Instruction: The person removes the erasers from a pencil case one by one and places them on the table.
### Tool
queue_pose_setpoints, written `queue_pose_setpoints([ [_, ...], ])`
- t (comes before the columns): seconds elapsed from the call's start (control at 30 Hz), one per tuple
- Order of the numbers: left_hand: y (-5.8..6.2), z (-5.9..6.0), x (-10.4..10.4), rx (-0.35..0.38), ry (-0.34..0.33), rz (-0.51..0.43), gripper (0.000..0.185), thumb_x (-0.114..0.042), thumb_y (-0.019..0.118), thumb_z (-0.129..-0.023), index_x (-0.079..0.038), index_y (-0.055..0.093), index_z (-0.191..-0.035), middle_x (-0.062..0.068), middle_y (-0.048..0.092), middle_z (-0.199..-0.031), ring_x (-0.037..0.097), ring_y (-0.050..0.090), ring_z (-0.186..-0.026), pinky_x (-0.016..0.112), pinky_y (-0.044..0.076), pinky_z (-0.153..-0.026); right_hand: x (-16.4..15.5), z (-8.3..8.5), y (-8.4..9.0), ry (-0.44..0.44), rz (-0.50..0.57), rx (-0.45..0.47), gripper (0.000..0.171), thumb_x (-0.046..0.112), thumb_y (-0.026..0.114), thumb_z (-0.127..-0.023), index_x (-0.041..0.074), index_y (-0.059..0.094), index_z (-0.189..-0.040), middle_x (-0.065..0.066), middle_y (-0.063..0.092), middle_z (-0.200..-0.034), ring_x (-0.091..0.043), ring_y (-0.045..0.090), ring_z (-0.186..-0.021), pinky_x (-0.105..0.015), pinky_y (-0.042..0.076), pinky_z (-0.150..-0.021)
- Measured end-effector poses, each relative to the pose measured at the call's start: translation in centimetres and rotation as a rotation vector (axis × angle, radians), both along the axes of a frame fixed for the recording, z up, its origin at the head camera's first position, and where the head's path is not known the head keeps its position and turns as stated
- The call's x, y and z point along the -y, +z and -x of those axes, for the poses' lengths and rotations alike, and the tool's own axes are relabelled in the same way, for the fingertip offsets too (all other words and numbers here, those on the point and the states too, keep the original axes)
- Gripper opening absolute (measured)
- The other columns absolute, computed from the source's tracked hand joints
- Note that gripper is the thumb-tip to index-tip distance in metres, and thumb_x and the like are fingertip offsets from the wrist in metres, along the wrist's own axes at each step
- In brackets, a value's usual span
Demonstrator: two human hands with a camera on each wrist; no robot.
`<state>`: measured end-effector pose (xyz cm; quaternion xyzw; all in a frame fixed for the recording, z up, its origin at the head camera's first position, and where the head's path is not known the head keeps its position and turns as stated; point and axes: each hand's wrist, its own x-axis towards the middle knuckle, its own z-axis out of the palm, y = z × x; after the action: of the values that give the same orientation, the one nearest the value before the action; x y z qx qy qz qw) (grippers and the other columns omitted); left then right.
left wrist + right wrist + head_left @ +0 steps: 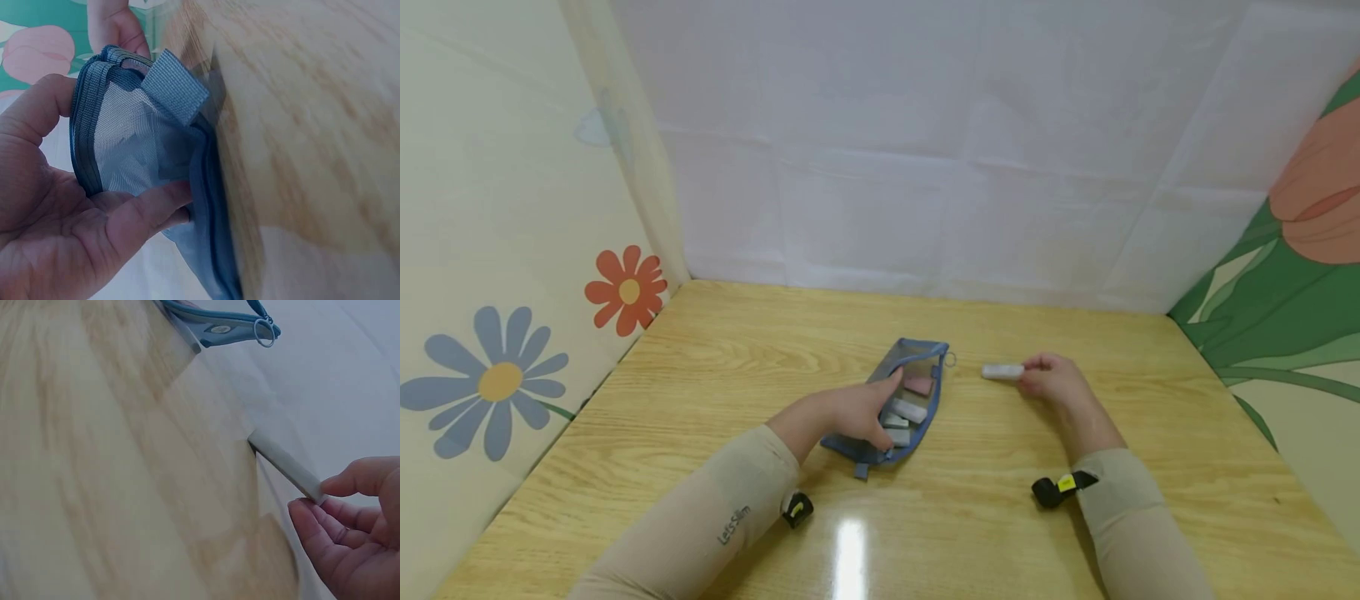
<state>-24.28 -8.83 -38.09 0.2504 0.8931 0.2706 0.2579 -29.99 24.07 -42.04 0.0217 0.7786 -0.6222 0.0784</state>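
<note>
A blue mesh zip pouch [897, 403] lies in the middle of the wooden table [700, 400], holding a pink block [917, 385] and several white blocks [907, 410]. My left hand [853, 414] grips the pouch's near side, thumb on the mesh top and fingers under its edge; the left wrist view shows the pouch [134, 140] pinched there. To the right, my right hand [1051, 380] pinches one end of a white block [1002, 372] lying on the table. The right wrist view shows that white block [284, 464] between thumb and fingertips, with the pouch's zipper ring [264, 332] beyond.
White fabric walls [925, 150] close the back; a flower-print panel [497, 250] stands on the left and a tulip-print panel [1300, 275] on the right. Bare table lies in front of and around both hands.
</note>
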Motion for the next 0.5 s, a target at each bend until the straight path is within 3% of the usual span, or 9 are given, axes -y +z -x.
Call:
queue_pose_setpoints([
  [0.37, 0.10, 0.07, -0.02, -0.001, -0.005, 0.006, 0.112, -0.019, 0.074, -0.072, -0.008, -0.008, -0.146, 0.014, 0.012, -0.151, 0.016, 0.030, -0.129, 0.032, 0.027, -0.105, -0.13, 0.29, -0.54, -0.009, -0.078, 0.007, 0.033, -0.004, 0.058, -0.084, -0.018, 0.047, -0.112, 0.000, 0.060, -0.079, -0.005, 0.060, -0.069, -0.020, 0.051, -0.068],
  [0.5, 0.14, 0.06, -0.01, 0.009, -0.004, 0.008, 0.112, -0.019, 0.074, -0.072, -0.009, -0.009, -0.146, 0.014, 0.011, -0.151, 0.017, 0.026, -0.132, 0.033, 0.025, -0.106, -0.02, 0.24, -0.57, -0.008, -0.144, -0.001, 0.034, -0.001, 0.060, -0.083, -0.016, 0.050, -0.113, -0.007, 0.062, -0.086, -0.005, 0.060, -0.070, -0.021, 0.051, -0.069],
])
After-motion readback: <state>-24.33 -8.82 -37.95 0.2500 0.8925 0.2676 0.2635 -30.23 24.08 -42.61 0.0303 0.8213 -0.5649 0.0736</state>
